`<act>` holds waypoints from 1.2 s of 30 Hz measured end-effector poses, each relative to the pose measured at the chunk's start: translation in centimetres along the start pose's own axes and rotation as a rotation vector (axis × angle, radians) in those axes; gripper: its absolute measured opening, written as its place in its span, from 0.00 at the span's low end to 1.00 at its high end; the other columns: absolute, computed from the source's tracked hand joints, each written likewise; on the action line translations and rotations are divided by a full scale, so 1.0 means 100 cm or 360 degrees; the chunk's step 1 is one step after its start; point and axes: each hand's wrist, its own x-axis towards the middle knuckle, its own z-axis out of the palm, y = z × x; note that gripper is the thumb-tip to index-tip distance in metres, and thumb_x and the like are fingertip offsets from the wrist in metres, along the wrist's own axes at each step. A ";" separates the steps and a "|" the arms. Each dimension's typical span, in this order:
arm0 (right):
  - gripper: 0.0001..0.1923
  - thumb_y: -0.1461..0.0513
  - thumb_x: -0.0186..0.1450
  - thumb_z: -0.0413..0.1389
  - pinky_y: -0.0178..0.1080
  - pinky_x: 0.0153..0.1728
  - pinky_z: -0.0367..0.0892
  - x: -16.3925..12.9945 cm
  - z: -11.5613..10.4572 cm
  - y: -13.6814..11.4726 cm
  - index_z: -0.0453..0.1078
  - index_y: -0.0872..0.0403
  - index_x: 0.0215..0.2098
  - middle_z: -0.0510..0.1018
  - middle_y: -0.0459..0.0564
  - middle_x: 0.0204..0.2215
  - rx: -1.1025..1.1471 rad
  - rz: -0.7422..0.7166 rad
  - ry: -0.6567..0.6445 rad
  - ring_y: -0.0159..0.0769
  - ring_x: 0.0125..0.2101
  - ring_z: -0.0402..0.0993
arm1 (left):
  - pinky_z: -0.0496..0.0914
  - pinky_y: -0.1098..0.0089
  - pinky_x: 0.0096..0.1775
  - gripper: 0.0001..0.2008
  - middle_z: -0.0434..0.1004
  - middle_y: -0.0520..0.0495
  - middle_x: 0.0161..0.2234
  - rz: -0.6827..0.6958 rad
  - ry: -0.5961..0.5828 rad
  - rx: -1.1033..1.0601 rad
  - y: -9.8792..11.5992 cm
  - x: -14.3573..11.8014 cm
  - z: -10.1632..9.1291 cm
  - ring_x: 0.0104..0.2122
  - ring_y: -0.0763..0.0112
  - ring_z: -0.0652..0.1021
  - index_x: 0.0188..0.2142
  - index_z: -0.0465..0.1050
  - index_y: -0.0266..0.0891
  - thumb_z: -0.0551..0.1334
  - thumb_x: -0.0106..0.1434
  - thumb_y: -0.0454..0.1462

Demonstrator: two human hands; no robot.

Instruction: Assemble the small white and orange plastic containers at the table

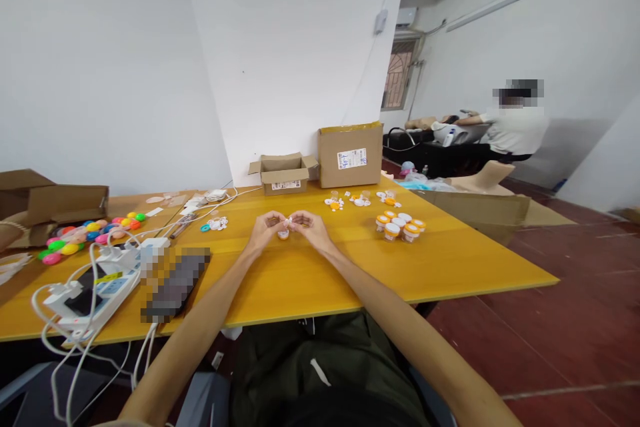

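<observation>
My left hand (pixel 269 228) and my right hand (pixel 308 227) meet over the middle of the table. Between their pinched fingertips is a small white plastic piece (pixel 289 221), too small to make out fully. Just below it, a small clear cup with an orange rim (pixel 283 235) rests on the table, partly hidden by the fingers. To the right stands a cluster of small clear jars with white and orange lids (pixel 400 225). Loose white and orange parts (pixel 336 203) lie beyond my right hand. Left of my left hand are white rings and a teal ring (pixel 205 227).
Two cardboard boxes, a small open one (pixel 285 177) and a larger one (pixel 350 157), stand at the back. On the left are a phone (pixel 177 283), a power strip with tangled cables (pixel 113 287) and coloured plastic balls (pixel 95 233). Another person (pixel 517 127) sits at the far right.
</observation>
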 end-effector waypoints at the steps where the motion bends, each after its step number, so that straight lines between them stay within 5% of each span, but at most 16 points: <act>1: 0.15 0.52 0.48 0.67 0.39 0.35 0.73 0.000 0.000 0.000 0.74 0.51 0.28 0.79 0.47 0.27 0.0001 0.0001 -0.0001 0.36 0.30 0.75 | 0.71 0.67 0.36 0.16 0.79 0.49 0.25 0.0001 -0.0008 0.0000 -0.001 0.000 0.000 0.30 0.65 0.79 0.25 0.73 0.38 0.74 0.44 0.45; 23: 0.10 0.57 0.51 0.65 0.40 0.37 0.74 0.003 -0.003 0.005 0.74 0.52 0.31 0.80 0.47 0.29 0.0013 0.0056 0.0042 0.37 0.33 0.77 | 0.73 0.68 0.36 0.17 0.78 0.50 0.28 0.0117 -0.0039 0.0097 -0.009 0.003 -0.002 0.31 0.67 0.80 0.29 0.72 0.38 0.73 0.47 0.46; 30: 0.08 0.67 0.60 0.54 0.41 0.40 0.72 0.003 -0.016 0.009 0.74 0.51 0.32 0.81 0.48 0.32 -0.0702 -0.0046 0.0321 0.36 0.33 0.77 | 0.69 0.71 0.32 0.17 0.73 0.53 0.27 0.0180 0.0053 0.0135 -0.009 0.005 -0.003 0.27 0.72 0.75 0.31 0.69 0.40 0.70 0.51 0.47; 36: 0.16 0.71 0.62 0.53 0.40 0.47 0.67 -0.006 -0.015 0.009 0.75 0.50 0.42 0.78 0.51 0.39 -0.1592 -0.0140 0.0069 0.39 0.43 0.73 | 0.67 0.73 0.31 0.12 0.70 0.54 0.27 0.0295 -0.0048 0.0530 -0.016 0.003 -0.001 0.27 0.73 0.71 0.31 0.66 0.41 0.64 0.59 0.46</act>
